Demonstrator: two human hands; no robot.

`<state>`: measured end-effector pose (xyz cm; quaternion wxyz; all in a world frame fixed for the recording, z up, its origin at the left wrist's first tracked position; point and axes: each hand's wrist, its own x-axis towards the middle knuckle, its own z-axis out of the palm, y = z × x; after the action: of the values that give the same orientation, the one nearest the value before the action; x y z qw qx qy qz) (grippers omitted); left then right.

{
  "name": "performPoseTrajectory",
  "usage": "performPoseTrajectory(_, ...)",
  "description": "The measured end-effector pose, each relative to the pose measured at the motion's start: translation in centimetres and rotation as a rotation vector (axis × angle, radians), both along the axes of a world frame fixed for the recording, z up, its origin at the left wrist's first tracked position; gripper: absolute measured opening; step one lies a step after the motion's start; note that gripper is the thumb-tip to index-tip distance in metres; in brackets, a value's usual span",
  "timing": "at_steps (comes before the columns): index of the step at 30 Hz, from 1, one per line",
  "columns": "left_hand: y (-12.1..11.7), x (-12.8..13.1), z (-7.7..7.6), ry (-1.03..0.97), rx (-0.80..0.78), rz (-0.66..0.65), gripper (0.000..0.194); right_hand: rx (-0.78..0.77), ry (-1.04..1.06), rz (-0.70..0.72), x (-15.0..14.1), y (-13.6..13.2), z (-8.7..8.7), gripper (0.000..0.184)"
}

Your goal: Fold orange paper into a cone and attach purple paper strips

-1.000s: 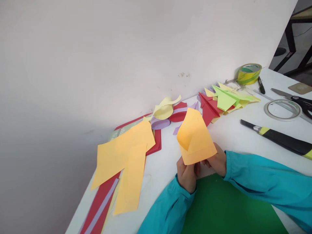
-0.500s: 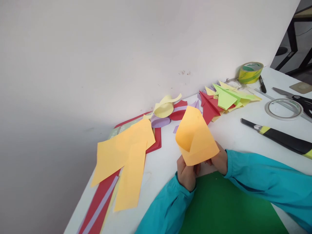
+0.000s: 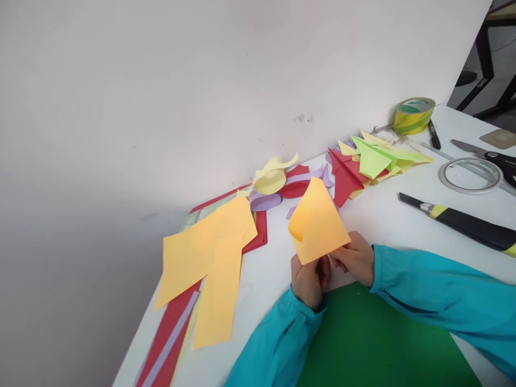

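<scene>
A sheet of orange paper [image 3: 320, 223] is held up in front of me, its left side curled over into a loose roll. My left hand [image 3: 308, 279] grips its lower edge from below, fingers closed. At the lower right corner my right hand [image 3: 357, 258] pinches the same sheet; some of its fingertips are hidden behind the paper. Both hands are just above the far edge of a green mat [image 3: 379, 338].
Orange paper pieces [image 3: 220, 290] lie left over red sheets. Paper loops [image 3: 270, 183] and folded paper planes [image 3: 346, 174] line the wall. To the right are a utility knife [image 3: 471, 226], a tape roll [image 3: 470, 174], scissors [image 3: 500, 161] and yellow-green tape [image 3: 413, 118].
The sheet has turned slightly and dropped back to the left, so its curled opening looks narrower. More of my right hand's fingers now show at the corner.
</scene>
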<state>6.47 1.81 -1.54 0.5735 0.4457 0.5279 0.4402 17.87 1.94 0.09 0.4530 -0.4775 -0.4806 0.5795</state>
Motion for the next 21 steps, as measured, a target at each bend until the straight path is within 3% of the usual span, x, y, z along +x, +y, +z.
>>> performPoseTrajectory(8, -0.17, 0.32, 0.17, 0.046, 0.004, 0.139, 0.042, 0.004, 0.007, 0.007, -0.02, -0.06, -0.07, 0.03)
performPoseTrajectory(14, -0.03, 0.14, -0.15, 0.089, 0.028, 0.087, 0.043, -0.011, -0.009, -0.035, -0.01, -0.03, -0.03, 0.03)
performPoseTrajectory(21, -0.2, 0.19, -0.56, 0.096, 0.066, 0.178, 0.044, 0.065, -0.014, -0.045, 0.02, -0.08, -0.37, 0.03)
